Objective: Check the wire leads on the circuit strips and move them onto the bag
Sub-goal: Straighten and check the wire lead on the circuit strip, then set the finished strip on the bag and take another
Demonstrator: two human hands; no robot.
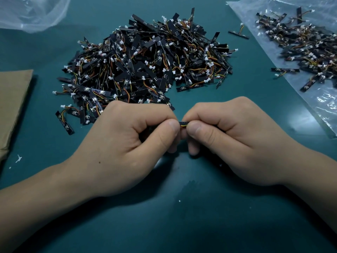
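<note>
A big heap of black circuit strips (pixel 145 59) with coloured wire leads and white connectors lies on the teal table, just beyond my hands. One black circuit strip (pixel 183 123) shows between my thumbs; only a short piece with a bit of yellow wire is visible. My left hand (pixel 127 143) and my right hand (pixel 231 136) both pinch it, fingers curled, knuckles nearly touching. At the right, a clear plastic bag (pixel 310 99) lies flat with a smaller pile of strips (pixel 300 46) on it.
A brown cardboard piece (pixel 12 106) lies at the left edge. Another crumpled clear bag (pixel 31 11) sits at the top left. One stray strip (pixel 238 34) lies between the heap and the right bag. Small white scraps (pixel 18 158) dot the table.
</note>
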